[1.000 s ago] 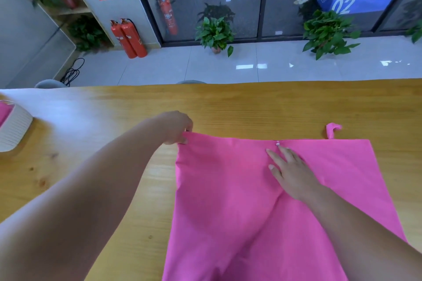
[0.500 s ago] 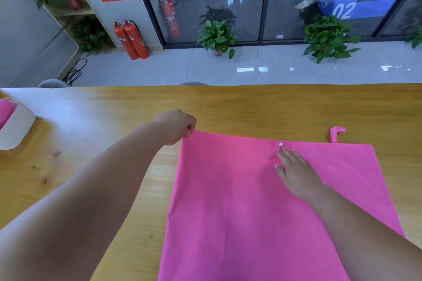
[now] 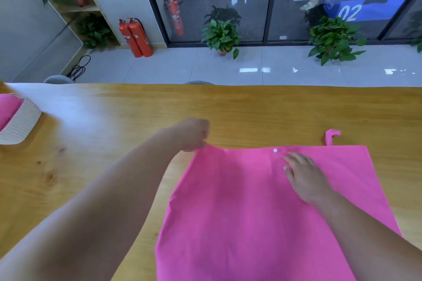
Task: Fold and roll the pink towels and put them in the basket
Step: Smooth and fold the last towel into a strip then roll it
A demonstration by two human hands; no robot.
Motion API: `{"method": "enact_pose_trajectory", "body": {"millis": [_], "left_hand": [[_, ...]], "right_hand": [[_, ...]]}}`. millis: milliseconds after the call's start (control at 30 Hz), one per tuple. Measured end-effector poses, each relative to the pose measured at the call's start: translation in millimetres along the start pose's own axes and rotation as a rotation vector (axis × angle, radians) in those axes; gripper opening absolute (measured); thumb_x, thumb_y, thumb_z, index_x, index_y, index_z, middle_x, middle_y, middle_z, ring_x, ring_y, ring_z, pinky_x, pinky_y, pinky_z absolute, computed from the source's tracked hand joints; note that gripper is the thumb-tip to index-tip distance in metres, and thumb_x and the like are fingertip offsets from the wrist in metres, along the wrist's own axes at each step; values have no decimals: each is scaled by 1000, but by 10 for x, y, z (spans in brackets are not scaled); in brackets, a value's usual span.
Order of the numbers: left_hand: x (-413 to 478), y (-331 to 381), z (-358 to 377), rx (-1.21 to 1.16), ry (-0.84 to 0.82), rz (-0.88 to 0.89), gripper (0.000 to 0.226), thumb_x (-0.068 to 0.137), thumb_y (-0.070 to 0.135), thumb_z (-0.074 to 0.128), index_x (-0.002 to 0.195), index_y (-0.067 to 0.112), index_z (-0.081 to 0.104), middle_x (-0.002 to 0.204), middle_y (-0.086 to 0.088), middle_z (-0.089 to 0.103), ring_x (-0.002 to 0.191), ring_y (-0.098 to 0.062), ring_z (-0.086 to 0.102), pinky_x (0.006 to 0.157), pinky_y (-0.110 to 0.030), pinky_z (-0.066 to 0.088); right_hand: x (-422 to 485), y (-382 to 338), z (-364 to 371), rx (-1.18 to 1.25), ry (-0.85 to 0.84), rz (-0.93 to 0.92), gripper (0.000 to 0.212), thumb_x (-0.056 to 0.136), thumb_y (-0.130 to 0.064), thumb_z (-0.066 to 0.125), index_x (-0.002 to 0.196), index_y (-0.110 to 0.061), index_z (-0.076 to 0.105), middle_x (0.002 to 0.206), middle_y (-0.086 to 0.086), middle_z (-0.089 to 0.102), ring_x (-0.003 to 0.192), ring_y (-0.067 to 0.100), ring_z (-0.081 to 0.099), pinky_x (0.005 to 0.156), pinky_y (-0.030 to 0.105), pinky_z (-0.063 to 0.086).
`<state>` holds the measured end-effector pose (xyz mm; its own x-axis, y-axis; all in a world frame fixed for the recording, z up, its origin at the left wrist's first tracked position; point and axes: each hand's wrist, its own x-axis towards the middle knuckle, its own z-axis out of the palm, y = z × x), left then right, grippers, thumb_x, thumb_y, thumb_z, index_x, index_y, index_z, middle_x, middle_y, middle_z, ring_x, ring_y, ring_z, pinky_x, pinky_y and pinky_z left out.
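Observation:
A pink towel [image 3: 239, 212] lies spread on the wooden table [image 3: 114, 125], reaching the near edge of the view. It has a small white snap near its far edge and a hanging loop [image 3: 332, 136] at the far right. My left hand [image 3: 193, 134] pinches the towel's far left corner, slightly lifted. My right hand [image 3: 304, 173] rests flat with straight fingers on the towel near the far edge. A white ribbed basket [image 3: 21, 124] at the far left holds another pink towel [image 3: 8, 107].
The table's far edge runs across the middle of the view. Beyond it are a tiled floor, potted plants [image 3: 221, 36], red fire extinguishers [image 3: 134, 37] and glass doors. Two grey chair backs [image 3: 58, 79] peek above the far table edge.
My left hand pulled the far left corner outward, smoothing the wrinkles in the towel, and now lifts it slightly. My right hand slid a little back along the towel, staying flat.

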<state>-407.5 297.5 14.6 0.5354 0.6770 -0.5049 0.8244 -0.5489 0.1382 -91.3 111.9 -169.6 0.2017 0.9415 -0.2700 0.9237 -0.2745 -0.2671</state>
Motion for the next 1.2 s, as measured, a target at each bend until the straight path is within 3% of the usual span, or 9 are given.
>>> {"method": "enact_pose_trajectory", "body": {"millis": [67,133,267,400,433,533,700,967,1200], "left_hand": [[-165,291,-136,-691,-92,289,16,98,10,72,109,11,60,82,-7,60,83,-23,63,73,-22,51],[-253,308,-224,-916,-208,374,15,99,11,72,109,13,60,83,-10,63,79,-23,63,77,-29,53],[-54,-202,-145,189,-40,-24,16,99,20,67,114,19,62,100,0,68,93,-28,66,70,-32,49],[-241,-83,-252,-849,-194,266,18,98,13,73,111,10,60,82,-20,60,74,-25,61,73,-35,53],[-200,-157,-279,-780,-147,238,19,99,19,73,111,12,60,82,-19,62,72,-22,59,70,-35,53],[49,-637,-18,250,24,-96,19,102,39,62,114,24,57,97,-4,66,86,-25,64,73,-39,56],[392,-865,347,496,236,-108,33,94,6,56,122,21,44,98,2,65,100,-25,60,79,-36,43],[367,-422,1431,177,563,-107,57,84,19,70,139,14,54,145,-19,48,126,-40,50,105,-53,45],[321,-307,2221,-12,441,-188,79,101,76,24,167,35,9,176,-1,-1,161,-27,-10,130,-53,6]], "right_hand": [[39,-24,-20,19,19,42,49,107,-39,37,152,-24,50,160,0,42,147,26,35,120,47,36],[96,21,24,43,31,52,54,102,-42,31,144,-19,56,154,5,49,141,31,43,114,49,42],[49,8,53,8,10,43,52,106,-39,33,153,-21,48,161,1,41,147,28,36,121,48,35],[61,-83,-8,22,88,43,48,103,-28,47,150,-21,52,156,1,47,141,28,43,116,46,41],[69,-75,7,19,92,47,48,101,-28,47,149,-19,52,155,3,48,140,30,44,114,48,42],[65,-79,57,-6,50,70,48,104,-33,40,149,-24,51,161,2,40,146,28,38,119,50,37],[149,-131,87,-68,25,88,50,104,-37,42,153,-28,45,166,-1,32,149,26,32,120,50,34],[-126,-229,191,-147,88,131,64,108,-54,29,165,-26,24,175,2,11,160,31,10,127,54,16],[-189,-51,326,-233,93,87,77,101,-75,12,166,-37,-2,174,-5,-15,160,21,-16,130,51,5]]}}
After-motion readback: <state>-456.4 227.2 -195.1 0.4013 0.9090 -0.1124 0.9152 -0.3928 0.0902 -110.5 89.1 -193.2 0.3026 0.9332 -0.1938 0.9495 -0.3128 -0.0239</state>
